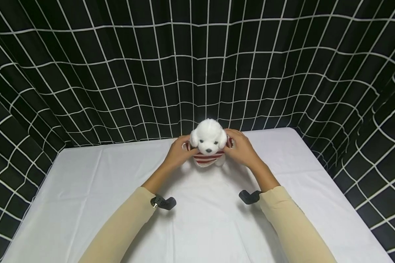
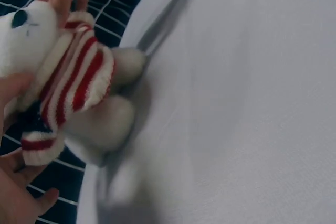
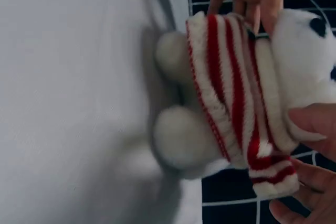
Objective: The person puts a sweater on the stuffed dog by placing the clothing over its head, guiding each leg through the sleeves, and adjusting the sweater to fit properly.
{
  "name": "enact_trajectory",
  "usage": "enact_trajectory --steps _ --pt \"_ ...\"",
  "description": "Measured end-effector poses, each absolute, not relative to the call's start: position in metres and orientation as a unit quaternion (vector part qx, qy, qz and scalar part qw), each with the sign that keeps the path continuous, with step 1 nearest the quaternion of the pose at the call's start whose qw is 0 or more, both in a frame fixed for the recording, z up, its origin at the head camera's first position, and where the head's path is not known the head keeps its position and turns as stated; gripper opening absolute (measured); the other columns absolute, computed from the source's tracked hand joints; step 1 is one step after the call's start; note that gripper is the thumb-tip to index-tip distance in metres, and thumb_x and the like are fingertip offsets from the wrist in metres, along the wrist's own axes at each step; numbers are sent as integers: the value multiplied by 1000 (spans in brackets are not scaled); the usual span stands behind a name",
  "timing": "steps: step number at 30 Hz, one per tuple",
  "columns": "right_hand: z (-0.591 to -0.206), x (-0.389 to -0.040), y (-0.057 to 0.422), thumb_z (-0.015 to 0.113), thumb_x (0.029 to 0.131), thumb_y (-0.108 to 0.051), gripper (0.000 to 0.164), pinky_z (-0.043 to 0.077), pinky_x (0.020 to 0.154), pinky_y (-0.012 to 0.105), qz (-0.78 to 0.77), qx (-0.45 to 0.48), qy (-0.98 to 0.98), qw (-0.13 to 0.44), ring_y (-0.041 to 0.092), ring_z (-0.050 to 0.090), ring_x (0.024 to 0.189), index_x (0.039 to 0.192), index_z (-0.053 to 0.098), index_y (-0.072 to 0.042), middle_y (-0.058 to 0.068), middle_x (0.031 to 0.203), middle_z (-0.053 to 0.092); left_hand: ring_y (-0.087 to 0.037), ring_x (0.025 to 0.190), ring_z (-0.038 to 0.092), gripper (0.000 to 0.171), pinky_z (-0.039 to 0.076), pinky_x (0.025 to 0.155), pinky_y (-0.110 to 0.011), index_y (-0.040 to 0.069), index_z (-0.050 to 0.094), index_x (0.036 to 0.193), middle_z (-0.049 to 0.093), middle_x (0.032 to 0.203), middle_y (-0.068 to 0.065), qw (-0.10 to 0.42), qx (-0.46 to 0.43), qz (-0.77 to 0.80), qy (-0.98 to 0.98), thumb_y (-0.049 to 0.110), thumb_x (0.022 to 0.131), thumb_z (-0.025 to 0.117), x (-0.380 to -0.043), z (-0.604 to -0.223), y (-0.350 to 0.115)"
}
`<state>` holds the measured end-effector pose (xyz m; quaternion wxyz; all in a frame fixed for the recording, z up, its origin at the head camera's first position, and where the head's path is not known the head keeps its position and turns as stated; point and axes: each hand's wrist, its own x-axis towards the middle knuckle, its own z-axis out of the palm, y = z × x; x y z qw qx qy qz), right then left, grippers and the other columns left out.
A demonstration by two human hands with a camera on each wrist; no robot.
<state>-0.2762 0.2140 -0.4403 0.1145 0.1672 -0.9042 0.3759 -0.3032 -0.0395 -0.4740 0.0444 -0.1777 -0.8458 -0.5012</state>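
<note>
In my 2 wrist views I can see both rounded white feet (image 2: 102,124) of the fluffy white plush dog (image 1: 209,133) against the smooth white tablecloth (image 1: 191,226); only the head view gives me its whole face, with 2 dark eyes and a dark nose. It is upright near the cloth's far edge, facing me, wearing a red-and-white striped knit sweater (image 3: 236,87). The left hand (image 1: 179,150) and right hand (image 1: 241,148) grip its 2 sides, thumbs in front near the neck. Behind hangs a black curtain with white grid lines (image 1: 197,54).
</note>
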Motion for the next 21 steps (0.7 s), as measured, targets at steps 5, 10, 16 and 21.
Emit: enact_trajectory --steps 5,10,16,21 --pt "-436 -278 210 72 88 -7 39 44 83 43 388 180 -899 99 33 56 98 126 65 -4 17 104 63 -28 131 53 48 36 114 -46 7 67 132 61 136 -13 53 -189 -507 -839 17 86 80 -303 -471 -38" --pt "-434 -273 207 72 91 -10 46 43 74 36 423 165 -887 81 25 53 84 135 61 -4 13 96 65 -27 132 52 45 38 113 -43 6 70 128 61 136 -12 58 -180 -534 -824 17 86 82 -298 -465 -40" --pt "-417 -255 200 71 93 -13 47 46 82 32 485 160 -859 39 22 54 94 138 61 -3 14 121 68 -19 97 66 33 55 79 -30 2 74 116 71 111 -12 54 -179 -559 -807 15 86 82 -278 -448 -49" --pt "-402 -231 193 71 94 -19 45 51 78 28 531 154 -833 -1 20 57 95 135 63 -2 14 118 70 -14 61 67 31 54 51 -32 3 75 111 74 84 -9 27 -173 -594 -785 22 88 81 -253 -432 -60"
